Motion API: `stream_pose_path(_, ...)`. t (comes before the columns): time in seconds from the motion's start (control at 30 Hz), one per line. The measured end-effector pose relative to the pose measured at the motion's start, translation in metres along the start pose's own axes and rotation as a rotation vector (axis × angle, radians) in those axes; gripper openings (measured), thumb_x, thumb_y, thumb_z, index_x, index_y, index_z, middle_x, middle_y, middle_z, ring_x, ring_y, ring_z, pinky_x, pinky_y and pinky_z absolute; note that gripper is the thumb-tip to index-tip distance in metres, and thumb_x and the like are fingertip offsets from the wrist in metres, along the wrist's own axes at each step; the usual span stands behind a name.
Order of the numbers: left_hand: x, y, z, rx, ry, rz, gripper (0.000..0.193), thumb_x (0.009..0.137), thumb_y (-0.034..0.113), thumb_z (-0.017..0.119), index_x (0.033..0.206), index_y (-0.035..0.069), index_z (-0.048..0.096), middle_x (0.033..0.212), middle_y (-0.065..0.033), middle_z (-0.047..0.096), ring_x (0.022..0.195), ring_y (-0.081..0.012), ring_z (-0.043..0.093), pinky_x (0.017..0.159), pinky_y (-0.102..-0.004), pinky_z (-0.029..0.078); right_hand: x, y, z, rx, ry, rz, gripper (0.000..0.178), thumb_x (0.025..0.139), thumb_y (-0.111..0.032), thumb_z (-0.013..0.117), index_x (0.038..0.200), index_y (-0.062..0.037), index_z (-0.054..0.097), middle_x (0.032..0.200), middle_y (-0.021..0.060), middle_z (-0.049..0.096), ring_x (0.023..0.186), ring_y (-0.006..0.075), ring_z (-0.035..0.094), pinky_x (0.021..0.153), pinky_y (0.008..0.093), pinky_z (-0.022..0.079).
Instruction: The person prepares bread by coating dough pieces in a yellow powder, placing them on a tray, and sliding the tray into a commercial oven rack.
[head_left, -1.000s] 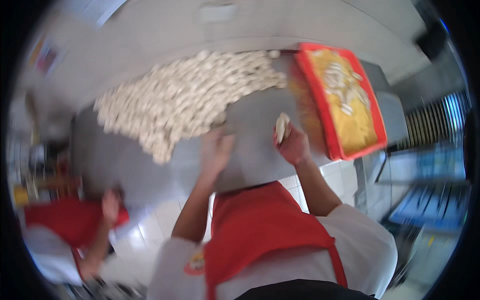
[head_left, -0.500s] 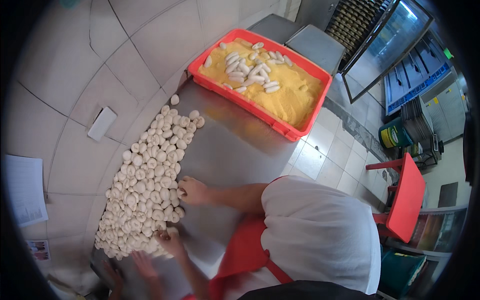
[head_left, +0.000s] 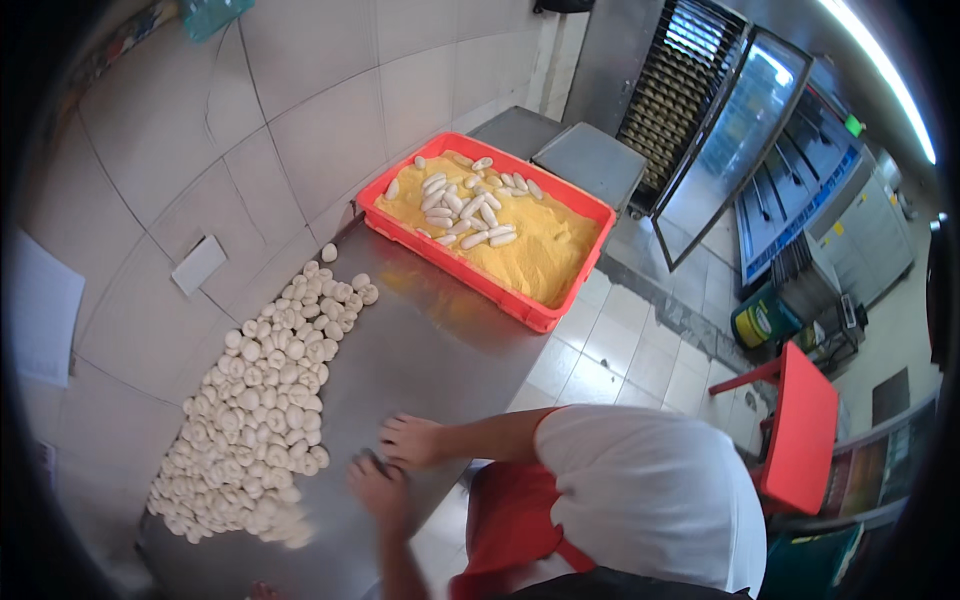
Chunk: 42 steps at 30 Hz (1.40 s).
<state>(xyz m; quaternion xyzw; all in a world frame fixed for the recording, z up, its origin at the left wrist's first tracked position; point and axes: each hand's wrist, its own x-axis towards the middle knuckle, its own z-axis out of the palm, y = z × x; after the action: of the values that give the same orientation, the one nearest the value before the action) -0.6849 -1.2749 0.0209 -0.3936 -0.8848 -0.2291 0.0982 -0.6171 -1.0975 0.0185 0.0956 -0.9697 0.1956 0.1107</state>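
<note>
My right hand [head_left: 408, 441] rests palm down on the metal table [head_left: 410, 350], fingers curled with their tips on the surface. Just nearer and to its left is my left hand [head_left: 381, 487], also curled and slightly smeared by motion. The two almost touch, and whatever lies under the fingers is hidden. To their left, a large heap of round, pale, dimpled dough pieces [head_left: 262, 415] covers the table along the wall. Beyond, a red tray [head_left: 460, 273] holds yellow powder [head_left: 545, 255] with several oval white dough pieces [head_left: 480, 212] on top.
At the bottom edge, another person's fingertips [head_left: 262, 591] barely show. Grey metal boxes [head_left: 590, 165] stand behind the tray. A loaded rack [head_left: 660, 110], an open glass door [head_left: 735, 140], a green bucket [head_left: 765, 318] and a red stool [head_left: 800, 425] are on the right. Tiled wall bounds the left.
Both my hands have come away from the heap's edge to the right, close together on bare metal. The other person's hands have drawn back toward the bottom edge. The view has shifted.
</note>
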Motion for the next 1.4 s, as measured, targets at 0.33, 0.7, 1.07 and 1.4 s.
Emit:
stream_pose_path(0.33, -0.087, -0.053, -0.039, 0.170, -0.272, -0.040, 0.038, 0.097, 0.016, 0.059, 0.133, 0.003, 0.061, 0.125, -0.0266, 0.060, 0.115, -0.0477, 0.054, 0.104, -0.0528, 0.043, -0.062, 0.062, -0.032, -0.156, -0.229, 0.311, 0.037, 0.089, -0.024, 0.066, 0.124, -0.0108, 0.060, 0.124, 0.0145, 0.060, 0.125, 0.0327, 0.054, 0.105, 0.0459, 0.045)
stream_pose_path(0.7, 0.020, -0.063, -0.008, -0.138, -0.185, -0.039, 0.033, 0.094, 0.013, 0.060, 0.126, 0.005, 0.065, 0.114, -0.0216, 0.065, 0.111, -0.0435, 0.057, 0.096, -0.0550, 0.044, 0.001, 0.078, -0.041, -0.080, -0.093, 0.203, 0.034, 0.089, -0.027, 0.065, 0.120, -0.0141, 0.060, 0.118, 0.0113, 0.059, 0.117, 0.0298, 0.055, 0.101, 0.0474, 0.043)
stream_pose_path(1.07, 0.035, 0.005, 0.002, -0.097, -0.121, 0.111, 0.028, 0.097, 0.011, 0.058, 0.123, 0.003, 0.064, 0.119, -0.0227, 0.063, 0.108, -0.0448, 0.058, 0.092, -0.0531, 0.047, -0.005, 0.027, -0.007, -0.120, -0.068, 0.116, 0.031, 0.088, -0.029, 0.067, 0.113, -0.0138, 0.061, 0.111, 0.0095, 0.060, 0.112, 0.0307, 0.056, 0.098, 0.0500, 0.044)
stream_pose_path(1.4, -0.080, -0.029, -0.051, -0.047, -0.275, 0.033, 0.044, 0.097, 0.025, 0.063, 0.136, 0.004, 0.060, 0.117, -0.0258, 0.060, 0.109, -0.0455, 0.056, 0.097, -0.0559, 0.043, -0.135, 0.056, -0.042, -0.172, -0.230, 0.252, 0.047, 0.097, -0.037, 0.064, 0.138, -0.0156, 0.056, 0.123, 0.0142, 0.056, 0.121, 0.0327, 0.054, 0.104, 0.0488, 0.043)
